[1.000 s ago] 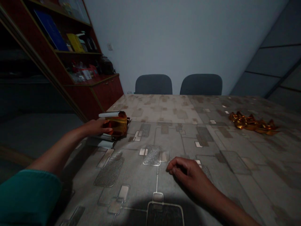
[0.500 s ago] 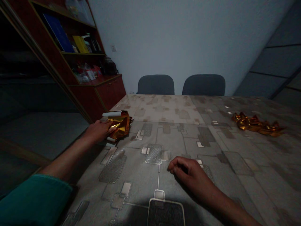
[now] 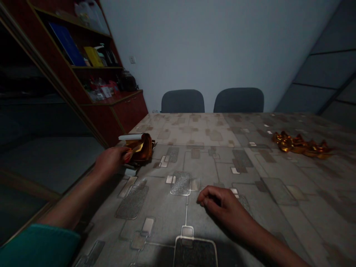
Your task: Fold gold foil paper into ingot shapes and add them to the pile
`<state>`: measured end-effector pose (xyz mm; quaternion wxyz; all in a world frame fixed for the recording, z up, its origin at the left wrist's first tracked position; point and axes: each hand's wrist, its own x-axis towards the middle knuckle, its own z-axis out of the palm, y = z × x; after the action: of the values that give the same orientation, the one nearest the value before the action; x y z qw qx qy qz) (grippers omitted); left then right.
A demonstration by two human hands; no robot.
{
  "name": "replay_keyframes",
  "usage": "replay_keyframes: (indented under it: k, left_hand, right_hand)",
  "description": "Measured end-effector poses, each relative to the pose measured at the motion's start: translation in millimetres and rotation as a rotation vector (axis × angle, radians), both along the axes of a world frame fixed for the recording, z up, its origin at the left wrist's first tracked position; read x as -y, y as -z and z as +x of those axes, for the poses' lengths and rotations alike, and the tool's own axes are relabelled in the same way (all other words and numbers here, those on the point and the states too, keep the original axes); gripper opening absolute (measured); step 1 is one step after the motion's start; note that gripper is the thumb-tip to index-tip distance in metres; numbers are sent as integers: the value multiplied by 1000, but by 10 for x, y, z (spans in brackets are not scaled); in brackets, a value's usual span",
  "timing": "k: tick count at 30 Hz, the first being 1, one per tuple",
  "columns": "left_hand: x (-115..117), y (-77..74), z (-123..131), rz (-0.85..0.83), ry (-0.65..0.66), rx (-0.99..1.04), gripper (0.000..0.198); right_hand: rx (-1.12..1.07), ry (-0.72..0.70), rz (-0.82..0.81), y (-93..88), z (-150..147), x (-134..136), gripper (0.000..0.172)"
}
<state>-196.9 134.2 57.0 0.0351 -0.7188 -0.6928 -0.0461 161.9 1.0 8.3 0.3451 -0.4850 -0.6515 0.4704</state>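
At the left edge of the table, my left hand point(image 3: 112, 160) pinches the near side of a gold foil paper sheet point(image 3: 140, 151) on a small stack. The sheet's edge bends upward, and pale curled ends show at the far and near sides of the stack. My right hand point(image 3: 215, 200) rests on the patterned tablecloth point(image 3: 205, 170) near the middle, its fingers curled in and nothing visible in them. Far to the right lies a row of folded gold foil pieces point(image 3: 302, 144), apart from both hands.
Two grey chairs point(image 3: 183, 101) stand behind the table's far edge, against a pale wall point(image 3: 208, 44). On the left is a red-brown cabinet point(image 3: 130, 109) whose shelves hold a blue folder point(image 3: 66, 44), a yellow item point(image 3: 93, 56) and bags.
My left hand has gone from lying flat on the gold foil to pinching its near edge and lifting it. My right hand stays in place. The view has shifted slightly.
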Motion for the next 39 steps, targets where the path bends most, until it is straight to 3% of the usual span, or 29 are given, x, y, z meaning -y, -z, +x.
replay_keyframes:
  k: [6,10,13,18,22,25,30,33,39]
  left_hand:
    - [80,-245,-140,27,28,132,38]
    - [154,-483,-200,121,196,259,34]
    - [283,-542,-50,252,277,197,34]
    - [703,-280,699,335,665,134,33]
    - [1011,-28,1340,293,820,69,22]
    - [1114,75,1617,257,940,31,18]
    - [1119,192,1796,358,1072,61,21]
    - [1110,250,1829,383,1107,95,25]
    - [1108,285,1806,401,1134,124,29]
  right_hand:
    - [-90,65,-43,6,15,-5,12]
    - [-215,117,-129,24,15,-12,10]
    - [-311,131,-143,-6,27,-25,12]
    - [-496,221,-167,-112,178,-75,30]
    - [-528,194,-223,-191,388,-98,50]
    - [-408,165,-260,-218,487,-101,61]
    - [-250,109,-246,-196,496,-107,58]
    - [-336,71,-290,-194,471,-112,36]
    - [-450,-12,-351,-124,418,-161,26]
